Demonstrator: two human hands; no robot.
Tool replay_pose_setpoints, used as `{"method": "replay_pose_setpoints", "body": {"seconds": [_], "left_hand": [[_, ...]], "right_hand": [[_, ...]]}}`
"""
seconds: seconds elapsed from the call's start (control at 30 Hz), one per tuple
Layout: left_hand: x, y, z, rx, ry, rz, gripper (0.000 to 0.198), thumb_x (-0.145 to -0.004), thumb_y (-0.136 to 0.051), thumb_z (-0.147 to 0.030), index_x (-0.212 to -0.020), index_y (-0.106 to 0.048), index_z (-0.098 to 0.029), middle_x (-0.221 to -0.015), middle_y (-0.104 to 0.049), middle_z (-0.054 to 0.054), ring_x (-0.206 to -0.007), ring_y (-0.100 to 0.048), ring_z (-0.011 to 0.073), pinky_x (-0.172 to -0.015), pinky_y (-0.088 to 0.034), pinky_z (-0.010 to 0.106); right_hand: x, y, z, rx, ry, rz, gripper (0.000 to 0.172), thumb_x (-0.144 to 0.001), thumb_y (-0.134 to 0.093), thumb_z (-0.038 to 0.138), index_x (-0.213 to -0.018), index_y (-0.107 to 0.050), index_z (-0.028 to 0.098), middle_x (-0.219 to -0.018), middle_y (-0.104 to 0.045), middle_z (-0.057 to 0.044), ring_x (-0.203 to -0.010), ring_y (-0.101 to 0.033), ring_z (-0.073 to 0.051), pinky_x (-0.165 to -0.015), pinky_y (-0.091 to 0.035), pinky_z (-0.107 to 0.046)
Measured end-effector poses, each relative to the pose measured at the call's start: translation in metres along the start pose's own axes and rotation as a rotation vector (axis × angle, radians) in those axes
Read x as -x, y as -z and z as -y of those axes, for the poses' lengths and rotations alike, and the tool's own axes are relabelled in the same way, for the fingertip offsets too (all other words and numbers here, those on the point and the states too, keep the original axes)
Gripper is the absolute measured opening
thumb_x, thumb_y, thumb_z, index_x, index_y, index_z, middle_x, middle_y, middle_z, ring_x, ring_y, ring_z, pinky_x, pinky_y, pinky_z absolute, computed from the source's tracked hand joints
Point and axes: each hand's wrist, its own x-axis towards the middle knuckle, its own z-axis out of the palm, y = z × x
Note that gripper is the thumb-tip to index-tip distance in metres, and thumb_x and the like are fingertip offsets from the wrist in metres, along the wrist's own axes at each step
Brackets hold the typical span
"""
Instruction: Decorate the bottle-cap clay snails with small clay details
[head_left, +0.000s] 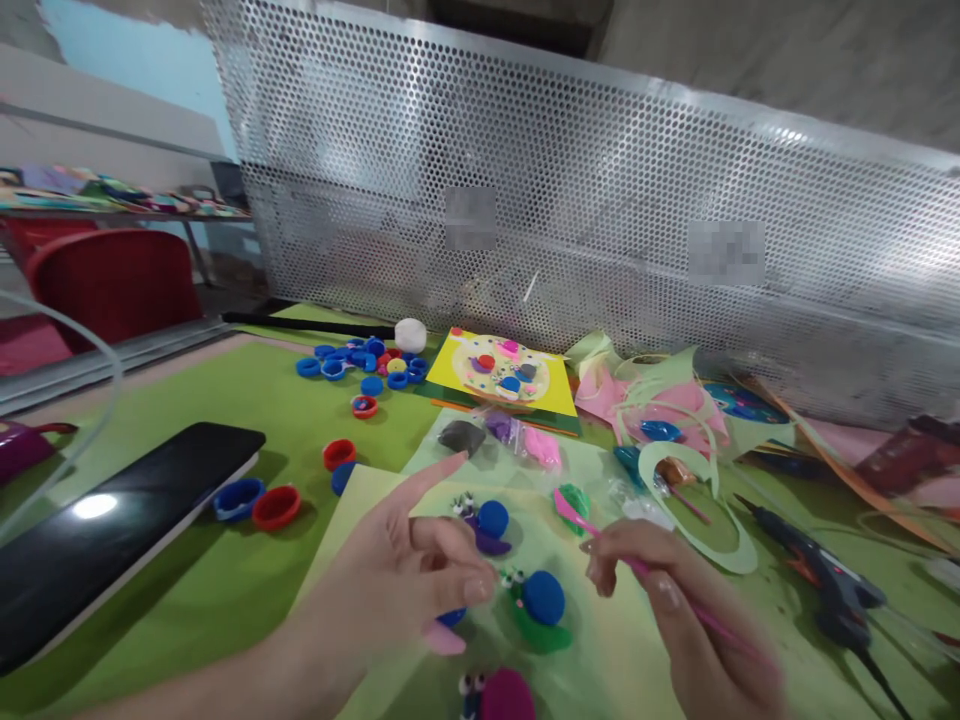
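Note:
My right hand grips a pink modelling tool like a pen, its flat tip near the bag of green clay. My left hand is raised over the pale sheet, index finger stretched out, thumb and other fingers curled together; anything between them is hidden. Beside it are bottle-cap snails with clay bodies and googly eyes: a blue-and-purple snail, a blue-and-green snail and a magenta-capped snail cut off by the bottom edge. My left hand partly covers another snail with a pink body.
Bottle caps lie at the back left. A black phone is at left, a hot glue gun at right. Bagged clay lies before a yellow picture card. Paper scraps and a perforated metal panel stand behind.

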Motion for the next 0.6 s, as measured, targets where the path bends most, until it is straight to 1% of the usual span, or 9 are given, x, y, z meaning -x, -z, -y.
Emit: {"method": "replay_pose_setpoints", "body": {"seconds": [0.07, 0.1, 0.17, 0.23, 0.33, 0.43, 0.53, 0.6], "left_hand": [[0.0, 0.0, 0.001, -0.01, 0.013, -0.011, 0.123, -0.049, -0.086, -0.013, -0.148, -0.013, -0.024, -0.055, -0.063, -0.009, -0.063, -0.061, 0.0195, -0.042, -0.053, 0.027], [0.001, 0.0, 0.002, -0.013, 0.01, -0.013, 0.123, -0.049, -0.087, -0.013, -0.148, -0.015, -0.025, -0.056, -0.064, -0.009, -0.062, -0.061, 0.0184, -0.044, -0.053, 0.026], [0.001, -0.001, 0.002, -0.016, 0.012, -0.013, 0.119, -0.051, -0.088, -0.017, -0.147, -0.019, -0.022, -0.055, -0.066, -0.007, -0.065, -0.064, 0.0181, -0.05, -0.052, 0.024], [0.003, -0.002, 0.002, -0.027, 0.025, -0.028, 0.113, -0.055, -0.087, -0.025, -0.147, -0.021, -0.017, -0.058, -0.071, -0.003, -0.073, -0.068, 0.02, -0.053, -0.051, 0.023], [0.006, -0.004, 0.0, -0.061, 0.075, -0.034, 0.111, -0.061, -0.084, -0.036, -0.148, -0.018, -0.017, -0.075, -0.078, 0.005, -0.092, -0.069, 0.0258, -0.053, -0.05, 0.024], [0.008, -0.002, -0.001, -0.073, 0.108, 0.011, 0.111, -0.065, -0.081, -0.042, -0.149, -0.012, -0.019, -0.09, -0.078, 0.008, -0.106, -0.066, 0.0261, -0.056, -0.052, 0.024], [0.009, 0.0, -0.002, -0.087, 0.106, 0.044, 0.108, -0.068, -0.079, -0.038, -0.149, -0.01, -0.02, -0.098, -0.076, 0.01, -0.111, -0.063, 0.0264, -0.061, -0.053, 0.026], [0.009, 0.0, -0.002, -0.095, 0.105, 0.071, 0.104, -0.069, -0.079, -0.034, -0.149, -0.013, -0.02, -0.097, -0.076, 0.011, -0.112, -0.062, 0.0278, -0.067, -0.055, 0.029]], "right_hand": [[0.001, -0.002, 0.004, -0.168, -0.081, 0.008, 0.02, -0.099, -0.041, 0.027, -0.108, -0.059, 0.026, -0.078, -0.063, -0.002, -0.068, -0.06, -0.014, -0.062, -0.053, -0.024], [0.002, -0.002, 0.006, -0.264, -0.122, 0.006, 0.019, -0.098, -0.042, 0.027, -0.108, -0.058, 0.027, -0.079, -0.064, -0.002, -0.068, -0.061, -0.014, -0.062, -0.053, -0.023], [0.003, -0.004, 0.01, -0.434, -0.192, 0.002, 0.014, -0.097, -0.046, 0.029, -0.104, -0.058, 0.028, -0.079, -0.065, -0.002, -0.07, -0.062, -0.013, -0.061, -0.053, -0.022], [0.004, -0.004, 0.012, -0.543, -0.251, 0.01, 0.011, -0.096, -0.049, 0.03, -0.099, -0.06, 0.028, -0.078, -0.065, -0.001, -0.069, -0.062, -0.012, -0.06, -0.052, -0.02], [0.005, -0.003, 0.014, -0.593, -0.315, 0.025, 0.011, -0.095, -0.052, 0.032, -0.095, -0.062, 0.027, -0.074, -0.061, 0.0, -0.066, -0.062, -0.011, -0.057, -0.05, -0.018], [0.006, -0.001, 0.012, -0.588, -0.352, 0.034, 0.013, -0.095, -0.051, 0.032, -0.093, -0.063, 0.027, -0.071, -0.061, 0.001, -0.063, -0.061, -0.01, -0.055, -0.049, -0.016], [0.006, -0.001, 0.012, -0.605, -0.381, 0.038, 0.013, -0.095, -0.052, 0.033, -0.092, -0.064, 0.028, -0.069, -0.062, 0.001, -0.062, -0.06, -0.009, -0.053, -0.048, -0.015], [0.005, -0.003, 0.013, -0.625, -0.412, 0.029, 0.013, -0.094, -0.053, 0.033, -0.091, -0.065, 0.028, -0.067, -0.064, 0.001, -0.061, -0.059, -0.009, -0.053, -0.047, -0.015]]}}
